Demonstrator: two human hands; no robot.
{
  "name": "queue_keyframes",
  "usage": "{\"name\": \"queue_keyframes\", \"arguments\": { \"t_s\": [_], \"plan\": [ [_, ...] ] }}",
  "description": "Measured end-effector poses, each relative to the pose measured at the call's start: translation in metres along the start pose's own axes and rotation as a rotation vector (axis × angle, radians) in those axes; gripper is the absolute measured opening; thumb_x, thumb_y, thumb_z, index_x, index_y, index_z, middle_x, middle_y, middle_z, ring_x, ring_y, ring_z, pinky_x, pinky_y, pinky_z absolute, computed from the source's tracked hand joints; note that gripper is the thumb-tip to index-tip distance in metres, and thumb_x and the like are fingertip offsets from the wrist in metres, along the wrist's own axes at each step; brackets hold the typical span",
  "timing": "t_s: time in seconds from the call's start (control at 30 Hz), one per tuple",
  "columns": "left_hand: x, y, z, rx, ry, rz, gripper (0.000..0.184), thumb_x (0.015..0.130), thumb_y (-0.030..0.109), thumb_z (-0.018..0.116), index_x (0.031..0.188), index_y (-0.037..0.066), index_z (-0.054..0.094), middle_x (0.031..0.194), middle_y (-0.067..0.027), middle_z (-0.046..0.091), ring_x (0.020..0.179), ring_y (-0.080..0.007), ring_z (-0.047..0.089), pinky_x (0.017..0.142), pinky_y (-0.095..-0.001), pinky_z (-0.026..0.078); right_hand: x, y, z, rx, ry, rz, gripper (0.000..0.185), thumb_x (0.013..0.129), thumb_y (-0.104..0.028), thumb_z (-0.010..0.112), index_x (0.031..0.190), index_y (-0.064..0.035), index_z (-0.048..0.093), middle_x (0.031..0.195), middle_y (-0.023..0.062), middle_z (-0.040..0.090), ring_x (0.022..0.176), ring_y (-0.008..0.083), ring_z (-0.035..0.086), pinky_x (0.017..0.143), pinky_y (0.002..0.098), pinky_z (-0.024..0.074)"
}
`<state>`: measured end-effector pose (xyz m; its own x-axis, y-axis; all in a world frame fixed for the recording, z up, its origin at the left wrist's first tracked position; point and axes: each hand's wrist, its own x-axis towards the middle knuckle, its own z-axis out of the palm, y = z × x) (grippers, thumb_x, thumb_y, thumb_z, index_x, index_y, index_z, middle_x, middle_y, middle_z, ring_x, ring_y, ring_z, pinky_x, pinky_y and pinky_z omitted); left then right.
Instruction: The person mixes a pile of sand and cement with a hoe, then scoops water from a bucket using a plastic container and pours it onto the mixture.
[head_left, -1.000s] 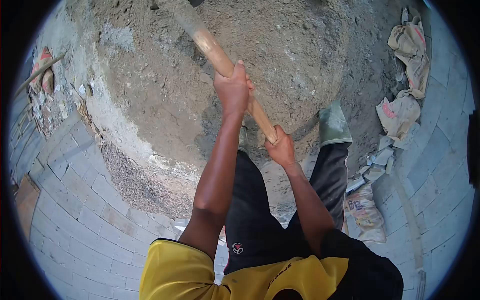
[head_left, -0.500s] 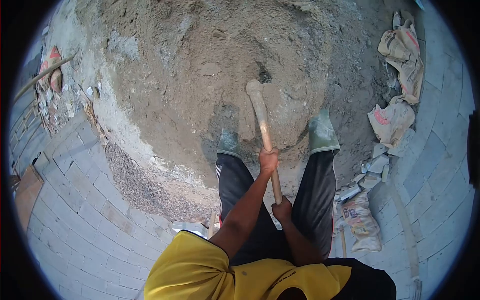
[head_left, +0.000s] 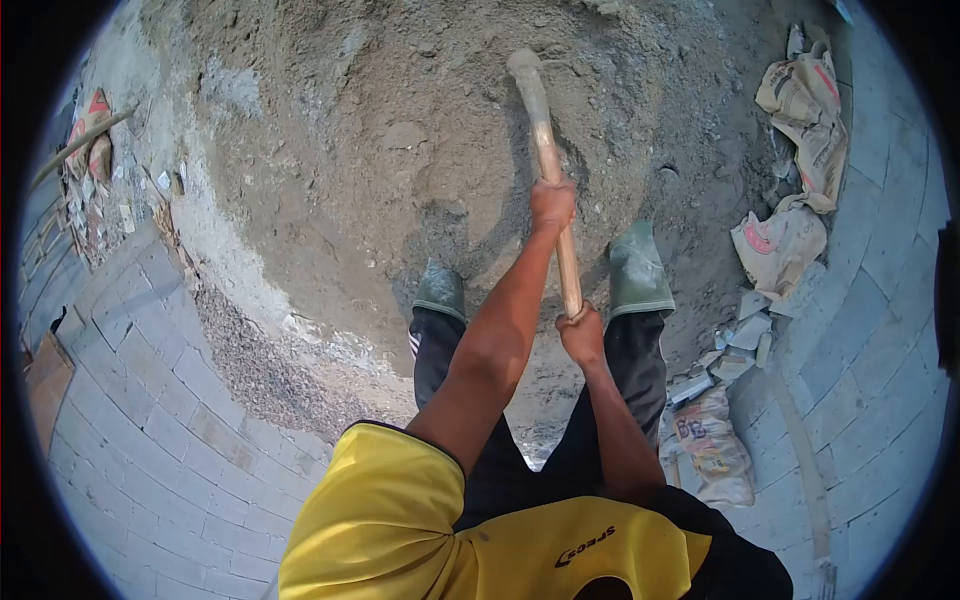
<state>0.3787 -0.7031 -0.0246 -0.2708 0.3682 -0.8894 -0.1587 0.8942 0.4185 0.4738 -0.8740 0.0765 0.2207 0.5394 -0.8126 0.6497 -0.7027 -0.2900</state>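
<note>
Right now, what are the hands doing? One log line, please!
left hand: grips wooden handle partway up | right hand: grips its near end | far end: dusty | green boots: on dirt

Room to pass lies over the soil (head_left: 330, 170) left of the handle (head_left: 544, 150); near, boots (head_left: 640, 272) flank it; right, sacks (head_left: 805, 115) and rubble (head_left: 748, 332) obstruct.

We have soil (head_left: 330, 160) before us, gravel (head_left: 262, 372) at its near left, sacks (head_left: 808, 125) along its right, paving (head_left: 165, 405) on both sides.
</note>
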Motion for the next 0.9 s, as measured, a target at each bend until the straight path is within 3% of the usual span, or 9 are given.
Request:
{"name": "queue_keyframes", "arguments": {
  "t_s": [0.07,0.1,0.23,0.33,0.5,0.57,0.7,0.83,0.9],
  "plan": [
    [-0.044,-0.046,0.0,-0.056,0.01,-0.089,0.021,0.083,0.016,0.062,0.083,-0.003,0.054,0.058,-0.0104,0.057,0.042,-0.0199,0.058,0.038,-0.0352,0.045,-0.065,0.026,-0.018,0.024,-0.052,0.149,0.025,0.075,-0.012,0.064,0.091,0.0067,0.059,0.078,0.026,0.064,0.078,0.035,0.07,0.069,0.0399,0.0521],
    [-0.076,-0.052,-0.012,-0.14,-0.02,-0.116,0.019,0.085,0.016,0.061,0.082,0.0,0.052,0.058,-0.0083,0.054,0.04,-0.019,0.055,0.036,-0.0339,0.044,-0.093,0.022,-0.03,0.056,-0.102,0.207,0.026,0.074,-0.01,0.064,0.092,0.007,0.059,0.08,0.0288,0.064,0.082,0.0402,0.07,0.072,0.043,0.0525],
    [-0.151,-0.07,-0.074,-0.26,-0.056,-0.18,0.012,0.087,0.011,0.058,0.088,0.002,0.05,0.058,-0.0044,0.05,0.04,-0.0153,0.05,0.036,-0.0311,0.042,-0.192,0.024,-0.024,-0.142,-0.187,0.095,0.025,0.073,-0.008,0.063,0.093,0.0067,0.059,0.084,0.0336,0.064,0.09,0.0492,0.064,0.077,0.0507,0.0523],
    [-0.149,-0.027,-0.118,-0.34,0.038,-0.053,0.01,0.089,0.009,0.056,0.09,0.002,0.049,0.06,-0.0043,0.05,0.043,-0.0148,0.051,0.041,-0.031,0.045,-0.149,0.0,-0.013,-0.162,-0.196,0.005,0.028,0.074,-0.011,0.069,0.096,0.0009,0.056,0.08,0.0293,0.064,0.084,0.0485,0.064,0.074,0.0538,0.0515],
    [-0.025,0.065,-0.16,-0.405,0.164,0.271,0.014,0.091,0.015,0.057,0.084,0.004,0.05,0.063,-0.0049,0.052,0.048,-0.0159,0.052,0.046,-0.0326,0.048,-0.016,-0.091,0.024,-0.192,-0.174,-0.266,0.031,0.078,-0.013,0.069,0.103,-0.002,0.055,0.088,0.0246,0.068,0.087,0.0439,0.067,0.077,0.0524,0.0526],
    [-0.003,0.065,-0.163,-0.375,0.207,0.193,0.02,0.092,0.017,0.058,0.08,0.004,0.049,0.06,-0.0044,0.052,0.045,-0.0153,0.052,0.044,-0.0322,0.047,-0.009,-0.11,0.024,-0.159,-0.23,-0.21,0.032,0.077,-0.014,0.069,0.104,-0.0009,0.056,0.09,0.0249,0.068,0.089,0.0436,0.067,0.079,0.051,0.0533],
    [-0.037,-0.044,-0.174,-0.068,0.039,-0.381,0.012,0.092,0.016,0.058,0.09,0.005,0.055,0.063,-0.0047,0.052,0.049,-0.0167,0.054,0.045,-0.0341,0.05,-0.11,-0.045,0.044,0.075,-0.398,-0.008,0.04,0.074,-0.016,0.07,0.108,0.0004,0.058,0.095,0.0237,0.068,0.095,0.0412,0.067,0.086,0.047,0.0526],
    [-0.125,-0.063,-0.168,-0.23,-0.026,-0.329,0.008,0.088,0.01,0.058,0.085,0.004,0.053,0.066,-0.006,0.051,0.054,-0.0201,0.055,0.051,-0.0366,0.049,-0.165,-0.008,0.024,-0.104,-0.258,0.128,0.03,0.079,-0.015,0.067,0.106,-0.0034,0.058,0.098,0.0219,0.067,0.099,0.0374,0.066,0.082,0.0514,0.0518],
    [-0.135,-0.005,-0.164,-0.51,-0.232,-0.229,0.009,0.085,0.011,0.059,0.083,0.005,0.052,0.067,-0.005,0.049,0.06,-0.0202,0.053,0.06,-0.0392,0.05,-0.137,-0.011,0.027,-0.061,0.027,-0.164,0.024,0.079,-0.015,0.067,0.099,-0.005,0.058,0.092,0.0189,0.068,0.088,0.0395,0.067,0.078,0.0517,0.0516]
  ]
}}
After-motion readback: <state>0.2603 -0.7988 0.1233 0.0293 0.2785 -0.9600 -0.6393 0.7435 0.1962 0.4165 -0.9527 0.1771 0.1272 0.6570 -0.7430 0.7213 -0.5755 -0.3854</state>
